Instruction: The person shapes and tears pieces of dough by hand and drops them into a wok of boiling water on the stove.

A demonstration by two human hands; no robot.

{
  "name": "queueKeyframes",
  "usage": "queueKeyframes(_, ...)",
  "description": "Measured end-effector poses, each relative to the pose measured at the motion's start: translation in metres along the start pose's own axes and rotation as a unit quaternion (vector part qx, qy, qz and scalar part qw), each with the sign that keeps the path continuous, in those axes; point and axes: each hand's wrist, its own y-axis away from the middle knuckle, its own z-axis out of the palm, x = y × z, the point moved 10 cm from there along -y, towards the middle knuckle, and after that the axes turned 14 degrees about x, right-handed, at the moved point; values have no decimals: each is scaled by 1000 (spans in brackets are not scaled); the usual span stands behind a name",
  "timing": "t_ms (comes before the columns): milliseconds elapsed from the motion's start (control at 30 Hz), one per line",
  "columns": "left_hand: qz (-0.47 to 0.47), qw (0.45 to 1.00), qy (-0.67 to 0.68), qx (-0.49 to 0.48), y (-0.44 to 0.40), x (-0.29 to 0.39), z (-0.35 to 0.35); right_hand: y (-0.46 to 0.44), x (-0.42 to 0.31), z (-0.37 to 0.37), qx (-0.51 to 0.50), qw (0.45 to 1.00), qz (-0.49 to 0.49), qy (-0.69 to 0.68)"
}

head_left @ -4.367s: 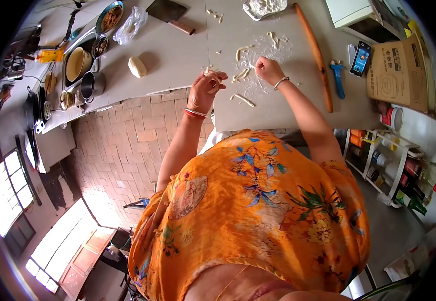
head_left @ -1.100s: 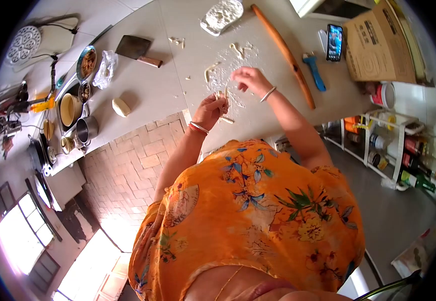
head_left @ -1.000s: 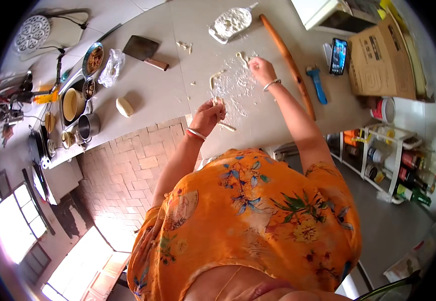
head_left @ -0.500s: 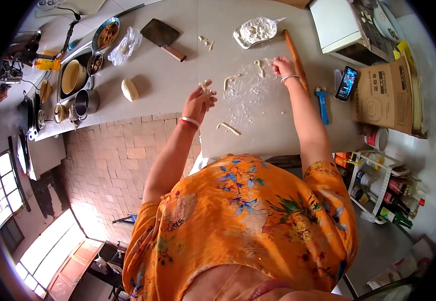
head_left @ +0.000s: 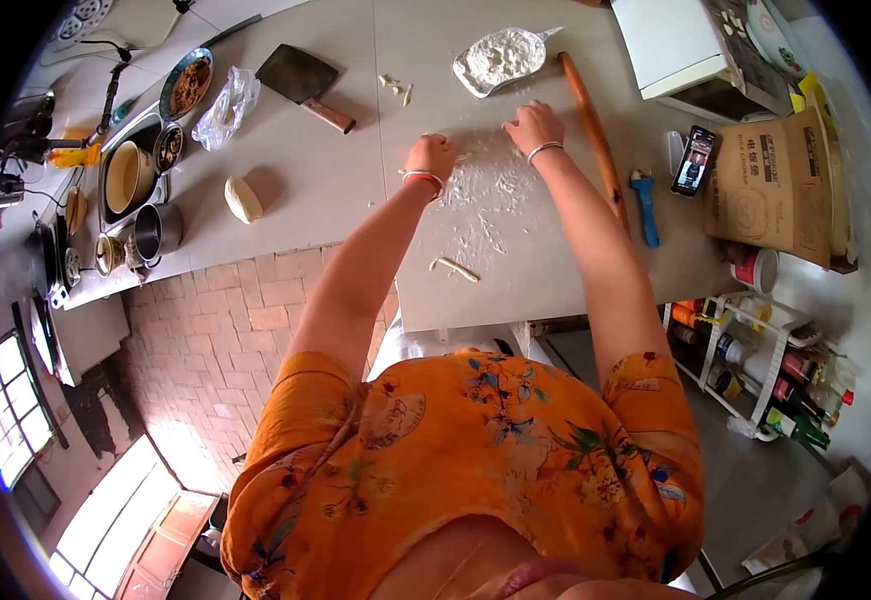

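Note:
My left hand [head_left: 430, 157] is low over the worktop, fingers curled down, with pale dough showing at its edge. A thin dough strip [head_left: 463, 156] pokes out beside its fingers. To the right, my right hand [head_left: 535, 127] is closed, fingertips near the tabletop; what they hold is hidden. Loose flour [head_left: 485, 195] is scattered below and between the hands. Nearer my body lies another dough strip [head_left: 457, 268]. Beyond the hands stands a metal scoop-like dish of flour [head_left: 500, 60], and a wooden rolling pin [head_left: 592, 130] lies right of my right hand.
Left on the worktop are a cleaver [head_left: 297, 75], a dough lump [head_left: 243, 200], a plastic bag [head_left: 227, 108], a bowl of filling [head_left: 190, 84] and a pot [head_left: 158, 231]. Right are a blue-handled tool [head_left: 645, 210], a phone [head_left: 693, 160] and a cardboard box [head_left: 767, 190].
My left hand has moved right and away from my body, turning palm down. My right hand has shifted slightly left. The dough strip that lay near my right hand is out of sight.

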Motion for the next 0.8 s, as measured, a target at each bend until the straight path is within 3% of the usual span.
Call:
queueKeyframes(67,69,997,-47,-2,8,20,3,2,-10,13,42,999,-32,-1)
queueKeyframes(167,62,996,-68,1,7,18,12,-1,7,59,-101,994,35,-10)
queueKeyframes(200,59,995,-85,-14,-1,10,21,5,8,53,-93,989,57,-100)
queueKeyframes(267,316,913,-233,-114,-1,23,53,16,17,29,-71,954,107,-270)
queueKeyframes(300,190,972,-121,-63,-9,16,28,28,23,19,-72,913,176,-362)
queueKeyframes(333,56,998,-8,-11,-13,5,2,45,28,5,-69,857,243,-448)
queueKeyframes(367,47,998,36,-11,-11,6,-7,61,32,-5,-60,791,303,-528)
queueKeyframes(467,50,998,28,-33,-8,-5,-7,114,53,2,-67,721,319,-612)
queueKeyframes(500,61,997,16,-38,-8,-12,3,130,56,-3,-13,763,253,-595)
queueKeyframes(567,48,997,-28,-59,0,-6,1,163,45,-27,14,768,258,-587)
queueKeyframes(667,20,994,-92,-62,13,3,2,221,13,-30,-38,660,402,-633)
queueKeyframes(800,68,992,-99,-36,7,-1,21,269,-13,-25,-60,697,430,-571)
